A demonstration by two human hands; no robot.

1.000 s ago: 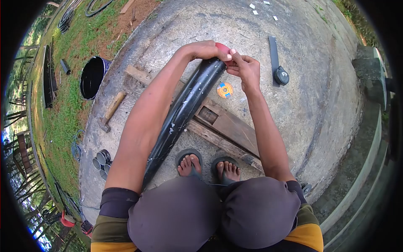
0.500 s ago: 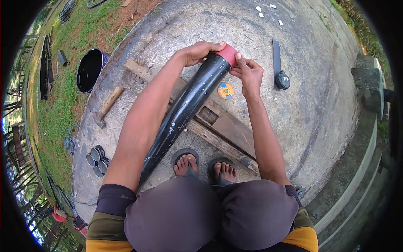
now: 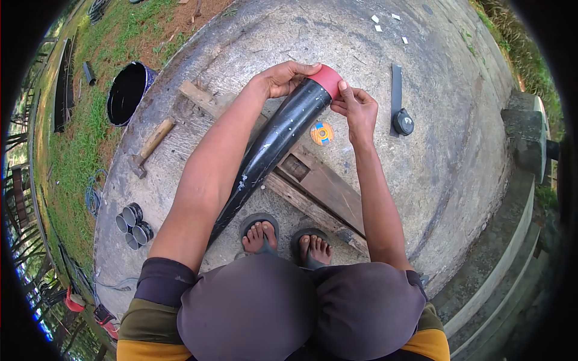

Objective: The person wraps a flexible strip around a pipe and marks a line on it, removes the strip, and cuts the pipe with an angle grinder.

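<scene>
My left hand [image 3: 285,79] and right hand [image 3: 359,112] pinch the curved, paper-like red band [image 3: 326,80] over the glossy black plastic-looking pipe's [image 3: 279,137] far end; from here, I'd keep its edge square, tension even.

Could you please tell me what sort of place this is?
Probably an outdoor work area: a hammer lies on a concrete slab, with grass alongside.
</scene>
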